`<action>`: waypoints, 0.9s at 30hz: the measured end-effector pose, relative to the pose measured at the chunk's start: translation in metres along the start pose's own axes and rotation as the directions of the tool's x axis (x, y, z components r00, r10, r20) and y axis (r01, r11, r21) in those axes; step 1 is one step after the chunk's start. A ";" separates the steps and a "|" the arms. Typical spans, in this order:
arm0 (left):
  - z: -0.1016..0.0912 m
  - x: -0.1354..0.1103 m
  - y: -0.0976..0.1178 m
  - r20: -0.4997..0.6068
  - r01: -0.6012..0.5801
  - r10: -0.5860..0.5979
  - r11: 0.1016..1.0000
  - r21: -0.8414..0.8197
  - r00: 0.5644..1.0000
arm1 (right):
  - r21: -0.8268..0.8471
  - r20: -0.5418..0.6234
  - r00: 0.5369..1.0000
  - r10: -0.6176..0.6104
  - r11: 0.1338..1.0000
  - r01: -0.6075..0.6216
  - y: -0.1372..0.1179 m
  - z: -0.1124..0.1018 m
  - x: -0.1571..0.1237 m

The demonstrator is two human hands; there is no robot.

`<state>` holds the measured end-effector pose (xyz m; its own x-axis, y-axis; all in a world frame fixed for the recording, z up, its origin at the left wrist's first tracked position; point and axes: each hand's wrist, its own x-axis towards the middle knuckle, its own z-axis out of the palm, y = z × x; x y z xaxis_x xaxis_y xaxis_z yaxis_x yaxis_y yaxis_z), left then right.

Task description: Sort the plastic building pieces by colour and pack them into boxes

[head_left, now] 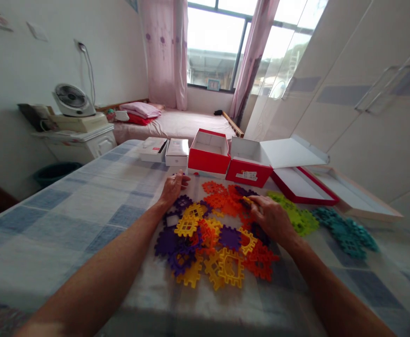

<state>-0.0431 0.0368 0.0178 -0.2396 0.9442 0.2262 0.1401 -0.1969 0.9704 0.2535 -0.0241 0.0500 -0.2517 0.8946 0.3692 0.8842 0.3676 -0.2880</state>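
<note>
A heap of flat interlocking plastic tiles [212, 243] in purple, yellow, orange and red lies on the checked tablecloth [85, 206]. My left hand [173, 187] rests at the heap's far left edge, fingers curled, with a purple tile just below it; whether it holds anything is hidden. My right hand [271, 217] lies over the red and orange tiles with fingers pinched on a small yellow-orange piece [247, 200]. Green tiles [298, 217] and teal tiles [345, 229] lie in separate groups to the right.
Two open red boxes [209, 159] [248, 171] stand behind the tiles, with flat lids [303, 185] to the right and two white boxes [166, 150] to the left. A fan [72, 100] sits on a cabinet at left. A wardrobe [366, 103] stands on the right.
</note>
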 end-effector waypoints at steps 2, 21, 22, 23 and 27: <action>0.000 0.000 0.000 0.001 -0.001 0.001 1.000 -0.003 1.000 | 0.110 -0.086 0.994 0.067 0.992 -0.057 0.001 -0.005 0.001; 0.000 0.002 -0.002 0.007 -0.015 0.014 0.999 0.046 1.000 | 0.364 0.426 0.823 -0.376 0.904 0.225 -0.020 -0.025 -0.018; 0.000 0.001 -0.001 0.005 -0.014 0.014 0.999 0.044 1.000 | 0.370 0.405 0.841 -0.359 0.905 0.209 -0.020 -0.024 -0.018; 0.000 0.001 -0.001 0.003 -0.013 0.013 0.999 0.042 1.000 | 0.380 0.379 0.862 -0.338 0.906 0.188 -0.020 -0.023 -0.017; 0.001 0.000 0.001 0.004 -0.014 0.014 0.999 0.034 1.000 | 0.447 0.264 0.942 -0.208 0.892 0.071 -0.015 -0.020 -0.016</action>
<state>-0.0422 0.0368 0.0188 -0.2341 0.9423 0.2393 0.1762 -0.2009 0.9636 0.2519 -0.0496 0.0661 -0.5244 0.8334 0.1745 0.5949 0.5052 -0.6252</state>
